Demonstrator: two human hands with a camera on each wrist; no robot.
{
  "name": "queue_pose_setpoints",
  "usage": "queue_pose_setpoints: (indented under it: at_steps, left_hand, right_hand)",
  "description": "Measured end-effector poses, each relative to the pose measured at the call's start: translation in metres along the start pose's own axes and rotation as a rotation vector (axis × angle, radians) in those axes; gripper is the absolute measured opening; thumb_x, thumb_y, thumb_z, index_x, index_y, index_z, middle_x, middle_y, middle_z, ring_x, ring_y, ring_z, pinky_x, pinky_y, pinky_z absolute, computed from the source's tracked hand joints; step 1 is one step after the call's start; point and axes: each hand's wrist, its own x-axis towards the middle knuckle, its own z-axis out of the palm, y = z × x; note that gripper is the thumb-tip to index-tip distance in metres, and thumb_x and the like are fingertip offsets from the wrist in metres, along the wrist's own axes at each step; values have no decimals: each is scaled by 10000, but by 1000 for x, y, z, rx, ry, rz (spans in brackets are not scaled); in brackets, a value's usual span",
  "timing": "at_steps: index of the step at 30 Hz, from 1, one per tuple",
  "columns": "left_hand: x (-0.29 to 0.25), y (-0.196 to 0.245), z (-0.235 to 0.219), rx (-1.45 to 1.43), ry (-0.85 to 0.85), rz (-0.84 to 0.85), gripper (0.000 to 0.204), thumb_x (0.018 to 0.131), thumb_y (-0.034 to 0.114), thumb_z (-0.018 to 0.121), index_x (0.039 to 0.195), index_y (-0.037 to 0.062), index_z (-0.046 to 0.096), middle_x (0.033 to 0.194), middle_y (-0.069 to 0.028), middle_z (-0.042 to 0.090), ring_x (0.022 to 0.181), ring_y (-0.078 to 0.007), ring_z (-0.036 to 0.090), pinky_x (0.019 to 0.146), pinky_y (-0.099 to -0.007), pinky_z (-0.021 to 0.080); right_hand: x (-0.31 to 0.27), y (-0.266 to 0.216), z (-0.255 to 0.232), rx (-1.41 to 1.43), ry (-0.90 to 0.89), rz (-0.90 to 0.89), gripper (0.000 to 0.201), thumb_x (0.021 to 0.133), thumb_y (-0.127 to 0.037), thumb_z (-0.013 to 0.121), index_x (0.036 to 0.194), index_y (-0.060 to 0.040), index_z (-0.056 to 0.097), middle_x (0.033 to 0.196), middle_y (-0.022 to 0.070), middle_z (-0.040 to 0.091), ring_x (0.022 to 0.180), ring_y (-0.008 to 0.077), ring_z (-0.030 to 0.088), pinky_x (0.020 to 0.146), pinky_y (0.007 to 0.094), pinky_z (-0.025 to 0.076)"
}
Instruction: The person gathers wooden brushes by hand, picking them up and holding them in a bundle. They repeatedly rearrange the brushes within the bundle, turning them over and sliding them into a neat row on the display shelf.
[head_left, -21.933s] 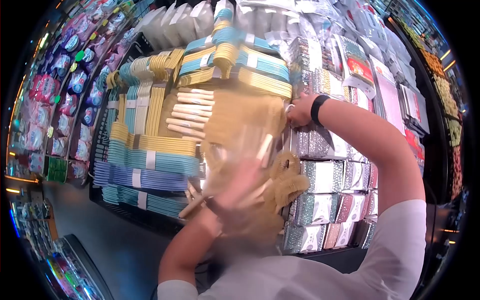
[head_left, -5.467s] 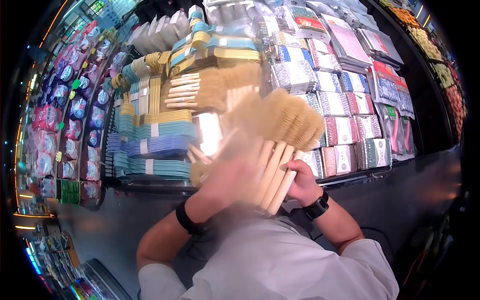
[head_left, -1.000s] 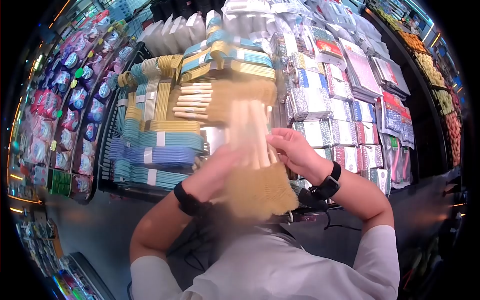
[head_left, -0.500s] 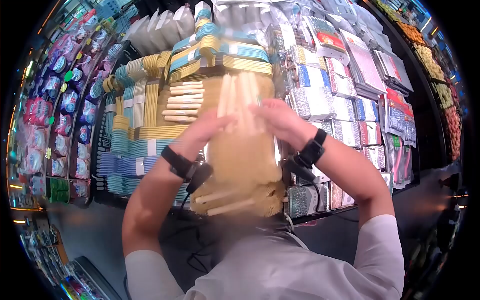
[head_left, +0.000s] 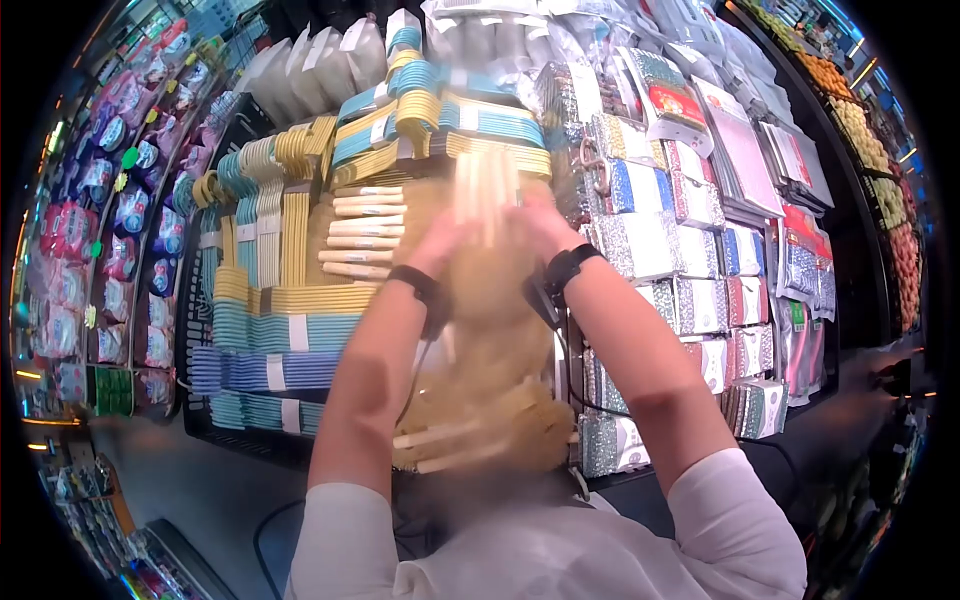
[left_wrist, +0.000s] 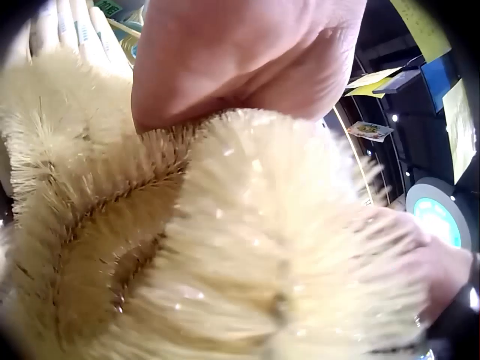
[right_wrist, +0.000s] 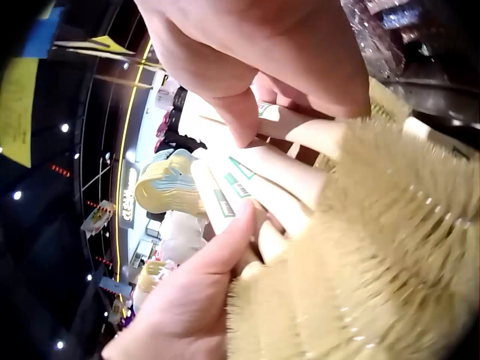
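Between my two hands is a bundle of wooden-handled brushes, their pale handles [head_left: 484,185] pointing away from me and their tan bristle heads [head_left: 485,290] towards me. My left hand [head_left: 440,242] holds the bundle from the left side, my right hand [head_left: 541,225] from the right. In the right wrist view, fingers of the right hand [right_wrist: 262,60] curl over the labelled handles [right_wrist: 285,180], while the left thumb presses them from the other side. Bristles [left_wrist: 247,240] fill most of the left wrist view and hide the left fingertips. Beyond the left hand lies a row of similar brushes [head_left: 362,232].
Stacked blue and yellow hangers [head_left: 290,330] lie at left and at the back [head_left: 410,110]. Patterned boxed packets [head_left: 640,240] fill the right side. More loose brushes [head_left: 480,430] lie at the near edge, and a rack of bagged goods [head_left: 130,220] stands far left.
The bundle, held bristles-away several seconds ago, now has its handles pointing away. Over the last second both hands have carried it forward, away from my body, uncovering loose brushes at the near edge.
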Motion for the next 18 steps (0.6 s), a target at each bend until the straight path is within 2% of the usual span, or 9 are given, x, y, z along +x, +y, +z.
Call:
queue_pose_setpoints:
  at_steps: [1,5,7,8,11,13,14,16,18]
  left_hand:
    - [2,-15,0,-27,14,17,317,938,201,592,1202,29,556,1081,-12,642,942,-82,589,838,-264,473]
    - [-6,-23,6,-49,9,-110,305,941,188,578,1201,29,560,1061,-22,644,937,-87,593,834,-273,477]
    - [-2,-29,8,75,24,-95,320,934,202,586,1199,24,558,1046,-21,644,936,-96,590,833,-287,481]
    - [0,-32,9,138,31,-86,328,931,208,589,1199,22,558,1039,-20,644,935,-100,589,832,-294,482]
    - [-6,-16,19,345,184,-119,371,901,209,608,1193,-12,550,1054,-88,660,961,-181,622,838,-331,485]
    - [-31,38,38,583,296,-145,389,879,181,602,1201,-28,541,1024,-147,666,945,-258,637,822,-356,489]
    - [-39,57,44,703,349,-152,399,868,166,599,1206,-36,536,1009,-176,669,937,-297,644,813,-368,492]
    - [-43,60,41,904,359,-24,398,845,123,589,1209,-32,542,978,-215,661,921,-342,635,791,-389,496]
    - [-44,51,33,998,348,75,399,830,89,580,1213,-20,550,950,-228,661,897,-365,634,772,-402,502]
  right_hand:
    - [2,9,-3,-11,8,41,252,923,-145,576,1146,-28,591,958,87,642,844,190,610,723,348,490]
    - [-6,25,1,41,87,97,245,934,-177,558,1135,-38,579,952,100,634,810,200,605,692,354,484]
    - [-13,27,2,171,86,100,240,936,-191,552,1123,-44,579,951,101,631,796,209,601,683,356,479]
    - [-9,33,-1,122,105,83,246,938,-202,544,1125,-46,578,948,100,630,798,209,601,684,361,478]
    - [1,49,-8,39,189,87,241,930,-207,546,1096,-40,596,925,91,635,785,201,607,681,357,485]
    - [-3,39,-2,65,288,148,204,907,-175,582,1031,-22,636,887,75,650,751,183,617,670,331,500]
    - [2,41,-5,-70,307,148,193,902,-177,582,1005,-25,642,863,73,646,724,186,612,644,336,495]
    - [10,50,-14,-342,345,150,177,891,-182,584,952,-32,656,815,69,640,669,192,601,593,347,486]
    - [5,53,-12,-431,375,207,273,910,-263,529,1002,-35,649,927,133,657,819,249,626,724,378,479]
